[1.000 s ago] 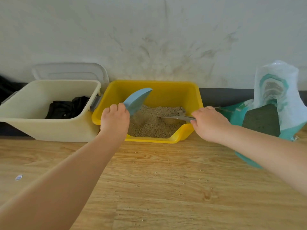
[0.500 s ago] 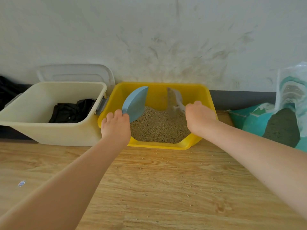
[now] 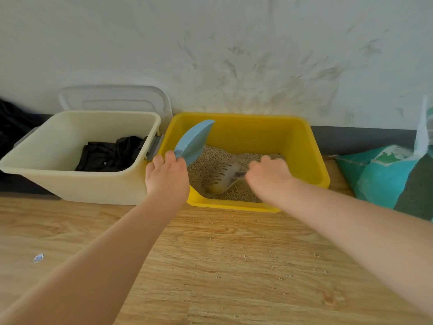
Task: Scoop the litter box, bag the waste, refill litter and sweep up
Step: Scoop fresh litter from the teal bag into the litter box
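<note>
A yellow litter box (image 3: 304,146) is set on a wooden floor (image 3: 210,266) against a scuffed white wall (image 3: 210,43), and it is partly filled with beige litter (image 3: 210,160), heaped higher toward the back.

The left hand (image 3: 166,177) is held over the box's near left corner, and its fingers are curled round the lower end of a blue dustpan (image 3: 193,143), which is gripped tilted up so that its broad edge points toward the back of the box.

The right hand (image 3: 269,173) is held over the litter inside the box, with its fingers closed round the handle of a pale slotted scoop (image 3: 225,177). The scoop's head is laid low on the litter near the front wall, between the two hands; motion blur is seen on the hand and scoop, so the exact finger positions cannot be told.

Just beside the box on the left a cream bin (image 3: 70,184) is placed, with a crumpled black bag (image 3: 110,153) inside it and a clear lid (image 3: 112,99) propped behind it against the wall. At the right edge a teal and white litter bag (image 3: 384,177) is seen lying on the floor. Loose grains (image 3: 271,252) are scattered on the floor in front of the box, and a small white scrap (image 3: 38,257) is seen far to the left.
</note>
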